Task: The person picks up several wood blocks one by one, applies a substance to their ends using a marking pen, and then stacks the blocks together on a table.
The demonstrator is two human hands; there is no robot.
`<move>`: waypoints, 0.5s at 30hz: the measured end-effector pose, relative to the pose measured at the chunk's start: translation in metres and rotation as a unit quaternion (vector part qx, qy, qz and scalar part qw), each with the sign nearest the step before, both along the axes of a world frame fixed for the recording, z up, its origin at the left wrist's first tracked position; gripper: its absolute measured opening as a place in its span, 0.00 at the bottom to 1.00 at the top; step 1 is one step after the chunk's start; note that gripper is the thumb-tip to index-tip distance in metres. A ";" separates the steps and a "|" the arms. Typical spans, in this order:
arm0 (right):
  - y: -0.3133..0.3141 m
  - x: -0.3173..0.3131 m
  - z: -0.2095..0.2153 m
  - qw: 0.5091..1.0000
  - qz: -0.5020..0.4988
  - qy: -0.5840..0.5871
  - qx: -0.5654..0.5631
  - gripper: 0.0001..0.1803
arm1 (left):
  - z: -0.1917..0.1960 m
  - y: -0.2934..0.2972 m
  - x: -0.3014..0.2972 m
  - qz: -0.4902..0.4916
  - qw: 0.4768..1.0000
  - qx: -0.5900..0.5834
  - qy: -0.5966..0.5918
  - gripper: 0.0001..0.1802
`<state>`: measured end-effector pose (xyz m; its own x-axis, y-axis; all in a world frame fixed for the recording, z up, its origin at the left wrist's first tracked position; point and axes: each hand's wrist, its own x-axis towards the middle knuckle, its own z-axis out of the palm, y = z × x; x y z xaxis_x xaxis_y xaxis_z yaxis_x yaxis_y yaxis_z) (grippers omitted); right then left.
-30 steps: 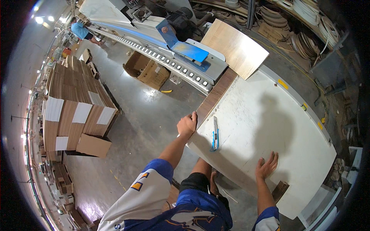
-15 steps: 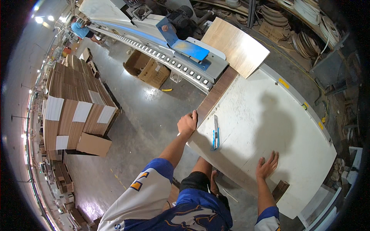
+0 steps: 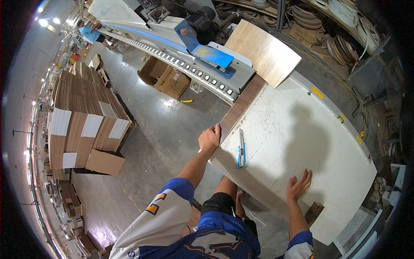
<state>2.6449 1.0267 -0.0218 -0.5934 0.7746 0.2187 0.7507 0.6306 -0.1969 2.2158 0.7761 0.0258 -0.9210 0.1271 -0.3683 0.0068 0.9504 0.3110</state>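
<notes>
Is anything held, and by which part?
Right grip: empty. Left grip: at the near end of the brown strip; any hold can't be told.

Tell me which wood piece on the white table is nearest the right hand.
The short dark block, close by the right hand; the long brown strip and the pale board lie farther off.

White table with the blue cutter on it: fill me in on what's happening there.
The wearer's left hand is at the near end of the brown strip along the white table's left edge. The right hand is open, on or just above the tabletop, near a small brown block. The blue cutter lies between the hands, held by neither. A co-worker stands far off beside the long machine.
</notes>
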 end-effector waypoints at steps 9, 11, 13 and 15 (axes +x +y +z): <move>-0.001 -0.001 -0.001 1.000 -0.010 -0.011 -0.006 0.39 | 0.005 0.000 0.000 -0.006 1.000 0.002 0.003 0.36; -0.001 0.000 -0.001 1.000 -0.011 -0.011 -0.004 0.39 | 0.007 0.002 0.001 -0.003 1.000 -0.001 -0.002 0.36; -0.001 0.000 -0.001 1.000 -0.007 -0.008 0.005 0.38 | 0.007 0.003 0.000 -0.001 1.000 -0.004 -0.006 0.36; -0.001 0.000 0.000 1.000 -0.008 -0.007 0.004 0.38 | 0.005 0.001 0.000 -0.001 1.000 -0.010 -0.010 0.35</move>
<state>2.6448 1.0252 -0.0218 -0.5839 0.7823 0.2167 0.7635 0.6200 -0.1808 2.2160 0.7772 0.0303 -0.9131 0.1208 -0.3894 0.0023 0.9566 0.2913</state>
